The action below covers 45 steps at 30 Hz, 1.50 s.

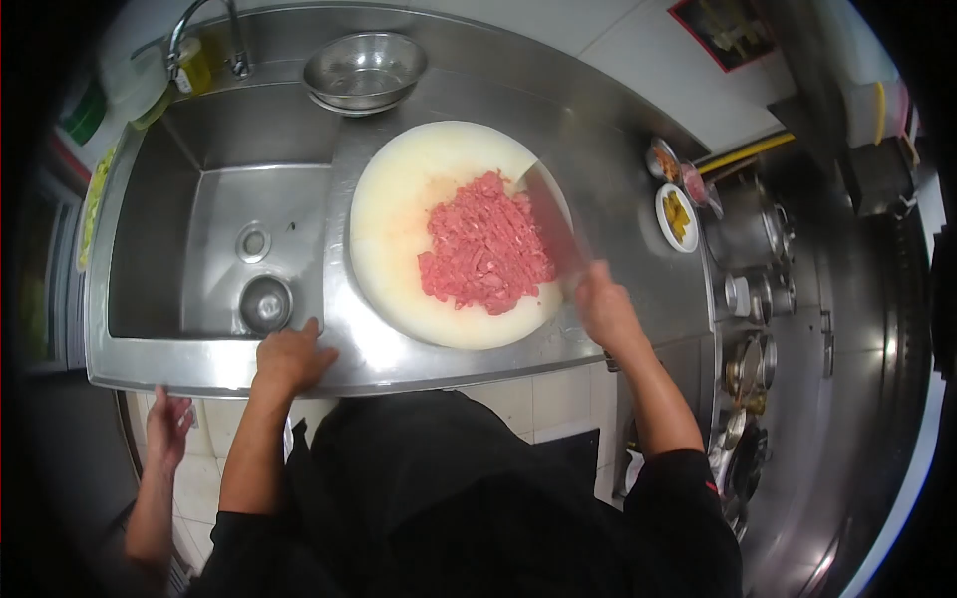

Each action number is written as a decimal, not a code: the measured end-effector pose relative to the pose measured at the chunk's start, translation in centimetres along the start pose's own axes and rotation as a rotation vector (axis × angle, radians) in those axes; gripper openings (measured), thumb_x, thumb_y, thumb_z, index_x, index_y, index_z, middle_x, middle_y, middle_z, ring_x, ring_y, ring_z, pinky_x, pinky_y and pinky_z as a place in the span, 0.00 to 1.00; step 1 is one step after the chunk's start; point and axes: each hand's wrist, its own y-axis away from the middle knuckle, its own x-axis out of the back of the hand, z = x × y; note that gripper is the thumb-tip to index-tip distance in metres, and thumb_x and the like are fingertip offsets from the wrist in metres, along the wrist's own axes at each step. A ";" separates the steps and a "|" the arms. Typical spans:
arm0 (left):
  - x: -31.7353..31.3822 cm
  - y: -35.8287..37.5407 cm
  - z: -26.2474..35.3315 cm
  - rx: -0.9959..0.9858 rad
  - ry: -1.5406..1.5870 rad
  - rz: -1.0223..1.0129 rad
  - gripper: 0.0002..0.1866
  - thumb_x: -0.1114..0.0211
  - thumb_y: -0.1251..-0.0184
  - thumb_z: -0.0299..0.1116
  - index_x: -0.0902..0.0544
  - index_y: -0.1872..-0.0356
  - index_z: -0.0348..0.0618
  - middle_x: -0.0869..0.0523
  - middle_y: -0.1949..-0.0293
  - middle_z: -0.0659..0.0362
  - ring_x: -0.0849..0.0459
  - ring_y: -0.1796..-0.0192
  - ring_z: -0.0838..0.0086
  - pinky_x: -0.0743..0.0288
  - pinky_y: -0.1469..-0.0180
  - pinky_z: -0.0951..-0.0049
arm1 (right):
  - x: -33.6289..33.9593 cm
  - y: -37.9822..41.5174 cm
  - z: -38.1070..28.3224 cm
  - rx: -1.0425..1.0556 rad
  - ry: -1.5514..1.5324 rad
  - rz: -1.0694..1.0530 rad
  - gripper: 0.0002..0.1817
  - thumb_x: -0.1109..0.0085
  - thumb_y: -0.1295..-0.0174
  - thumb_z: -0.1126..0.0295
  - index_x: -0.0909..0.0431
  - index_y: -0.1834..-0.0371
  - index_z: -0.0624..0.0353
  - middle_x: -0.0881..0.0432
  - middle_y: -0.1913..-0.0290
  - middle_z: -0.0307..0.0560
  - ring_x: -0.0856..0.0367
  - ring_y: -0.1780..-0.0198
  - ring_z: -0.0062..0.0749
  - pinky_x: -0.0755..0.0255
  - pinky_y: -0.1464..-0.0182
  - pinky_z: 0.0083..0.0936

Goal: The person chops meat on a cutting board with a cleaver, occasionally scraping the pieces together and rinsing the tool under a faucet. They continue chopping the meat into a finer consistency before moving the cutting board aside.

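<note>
Chopped pink meat lies in a loose heap on a round white cutting board. My right hand is wrapped round the handle of a wide cleaver, whose blade reaches over the right side of the board beside the meat. The blade is slightly blurred. My left hand is at the front rim of the sink, left of the board, with its fingers apart and nothing in them.
The sink holds a small metal bowl. Behind the board stands a metal colander. A white dish of yellow pieces and pots are at right. A co-worker's hand is below the sink.
</note>
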 end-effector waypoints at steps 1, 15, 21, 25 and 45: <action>0.1 -0.2 -0.1 -0.017 -0.029 -0.007 0.30 0.39 0.33 0.54 0.25 0.36 0.46 0.14 0.48 0.43 0.17 0.43 0.47 0.24 0.40 0.53 | -0.6 -0.4 0.6 0.040 0.035 -0.063 0.11 0.52 0.28 0.65 0.36 0.56 0.63 0.20 0.67 0.74 0.23 0.58 0.75 0.33 0.55 0.60; 0.6 -2.6 -0.8 -0.153 -0.198 -0.025 0.30 0.42 0.34 0.59 0.22 0.43 0.45 0.12 0.55 0.43 0.14 0.48 0.48 0.22 0.44 0.52 | 3.4 1.3 -2.3 -0.091 -0.007 0.050 0.11 0.52 0.29 0.66 0.38 0.53 0.61 0.19 0.68 0.71 0.22 0.61 0.74 0.32 0.59 0.61; -0.3 -3.2 0.3 -0.043 -0.277 -0.024 0.32 0.36 0.38 0.60 0.21 0.43 0.46 0.13 0.50 0.44 0.14 0.46 0.50 0.23 0.42 0.52 | 2.0 -1.2 0.5 -0.084 -0.012 -0.113 0.13 0.56 0.27 0.63 0.35 0.54 0.64 0.19 0.67 0.70 0.21 0.59 0.72 0.31 0.56 0.60; 0.7 -2.0 1.1 -0.076 -0.263 -0.024 0.32 0.37 0.37 0.61 0.21 0.42 0.46 0.13 0.50 0.44 0.15 0.45 0.51 0.25 0.42 0.53 | 5.1 1.1 0.7 -0.145 -0.200 -0.023 0.15 0.56 0.27 0.62 0.32 0.53 0.66 0.17 0.64 0.70 0.20 0.57 0.71 0.28 0.54 0.56; 3.9 -4.6 -1.3 -0.278 -0.282 -0.213 0.38 0.39 0.34 0.60 0.30 0.29 0.46 0.19 0.40 0.41 0.21 0.36 0.48 0.29 0.34 0.57 | -1.5 -2.7 3.8 -0.433 -0.528 -0.265 0.27 0.52 0.24 0.50 0.27 0.48 0.71 0.22 0.76 0.46 0.25 0.84 0.26 0.27 0.76 0.27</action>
